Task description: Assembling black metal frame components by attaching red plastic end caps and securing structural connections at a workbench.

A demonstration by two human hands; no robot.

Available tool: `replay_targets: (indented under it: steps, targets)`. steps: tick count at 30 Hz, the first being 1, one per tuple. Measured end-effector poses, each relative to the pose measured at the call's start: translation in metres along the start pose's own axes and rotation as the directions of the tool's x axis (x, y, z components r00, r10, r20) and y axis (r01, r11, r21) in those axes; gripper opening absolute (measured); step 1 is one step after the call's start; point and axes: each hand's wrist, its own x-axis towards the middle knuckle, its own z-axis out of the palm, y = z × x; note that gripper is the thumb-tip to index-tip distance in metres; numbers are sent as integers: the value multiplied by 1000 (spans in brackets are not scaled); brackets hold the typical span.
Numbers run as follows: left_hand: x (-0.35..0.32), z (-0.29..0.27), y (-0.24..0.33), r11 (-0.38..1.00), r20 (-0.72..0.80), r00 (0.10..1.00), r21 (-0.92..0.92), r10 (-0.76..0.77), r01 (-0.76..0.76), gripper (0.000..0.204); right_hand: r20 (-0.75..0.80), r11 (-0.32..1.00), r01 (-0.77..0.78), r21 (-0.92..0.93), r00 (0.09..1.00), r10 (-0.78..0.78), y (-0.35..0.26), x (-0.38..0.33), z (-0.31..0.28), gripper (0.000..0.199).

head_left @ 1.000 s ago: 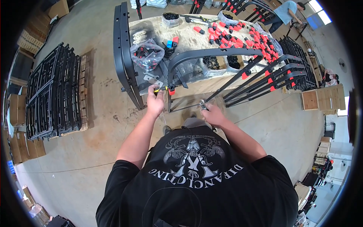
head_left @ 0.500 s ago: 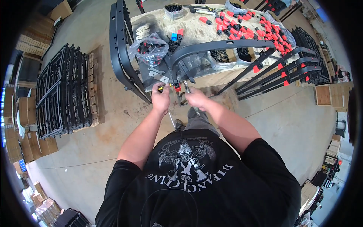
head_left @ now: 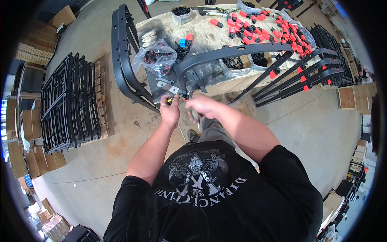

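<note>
Curved black frame (head_left: 225, 54) hung over the workbench's (head_left: 209, 36) near edge, looking stiff, fairly heavy, best held by its rail, left hand (head_left: 170, 111) pinching a small yellow-tipped tool at its lower end, right hand (head_left: 203, 107) blurred, grip unclear.

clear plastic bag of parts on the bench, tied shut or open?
Cannot tell. The clear plastic bag lies bunched on the workbench with red and black parts inside; its mouth is too small to make out.
</note>
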Motion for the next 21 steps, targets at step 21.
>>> replay_targets:
  steps: [21]
  targets:
    - [2, 17, 4, 997, 7, 1000, 79, -2, 1, 22, -303, 528, 27, -849, 794, -527, 42, 32, -9, 28]
